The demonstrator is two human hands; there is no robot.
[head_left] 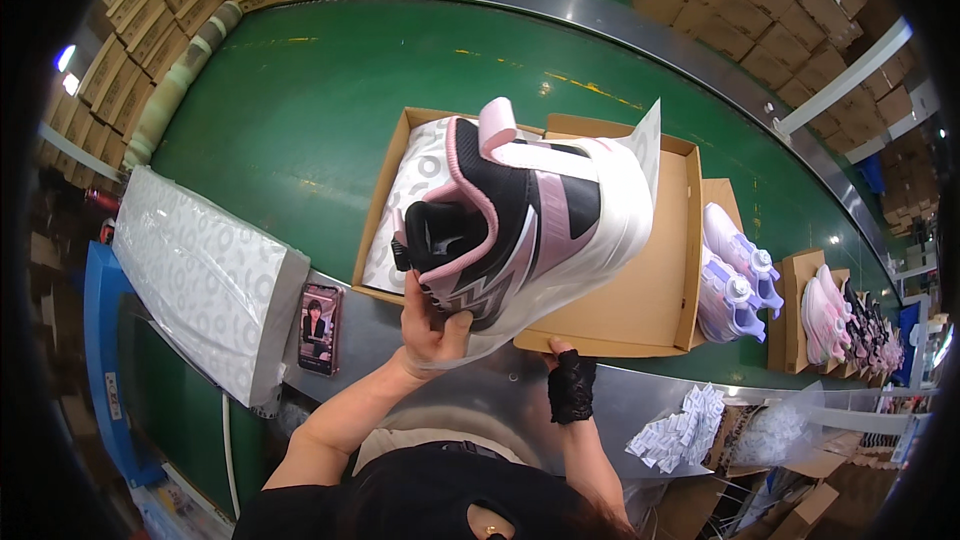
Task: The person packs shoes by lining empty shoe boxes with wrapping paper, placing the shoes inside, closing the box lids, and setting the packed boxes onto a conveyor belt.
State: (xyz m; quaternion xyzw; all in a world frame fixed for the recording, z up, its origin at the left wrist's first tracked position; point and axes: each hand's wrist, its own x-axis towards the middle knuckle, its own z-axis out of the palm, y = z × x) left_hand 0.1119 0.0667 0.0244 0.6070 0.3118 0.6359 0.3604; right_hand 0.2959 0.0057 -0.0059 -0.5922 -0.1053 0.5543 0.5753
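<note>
A black, pink and white sneaker (530, 210) is raised over an open cardboard shoebox (640, 305). My left hand (432, 332) is closed on the shoe's heel end, with a thin translucent sheet (490, 342) under the shoe and along its sole. White patterned tissue paper (405, 190) lines the box's left part. At the box's near edge, my right hand (570, 380) wears a black fingerless glove and pinches the cardboard rim; some of its fingers are hidden below the edge.
Left are a stack of patterned paper (205, 270) under clear plastic and a phone (320, 330). Right of the box stand lilac sneakers (735, 275) and a row of boxed pink shoes (822, 315). Small white packets (680, 430) lie near right on the metal edge. Green belt (340, 60) stretches behind.
</note>
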